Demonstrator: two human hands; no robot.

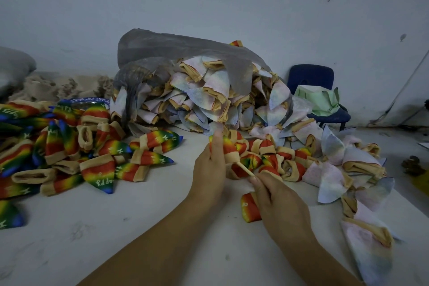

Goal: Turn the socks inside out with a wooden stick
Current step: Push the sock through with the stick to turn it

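The right hand (276,195) pinched the wooden stick (243,169) at its near end, with a second sock (249,208) half hidden under its palm. Just ahead and leftward, the left hand (210,165) gripped a rainbow sock (228,146); the stick's tip was hidden inside its cuff. Beyond both hands, a grey plastic bag (176,46) spilled pale socks (202,97).

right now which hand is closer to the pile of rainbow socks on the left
Left. The left hand grips a sock just right of the rainbow pile; the right hand pinches the wooden stick farther right.
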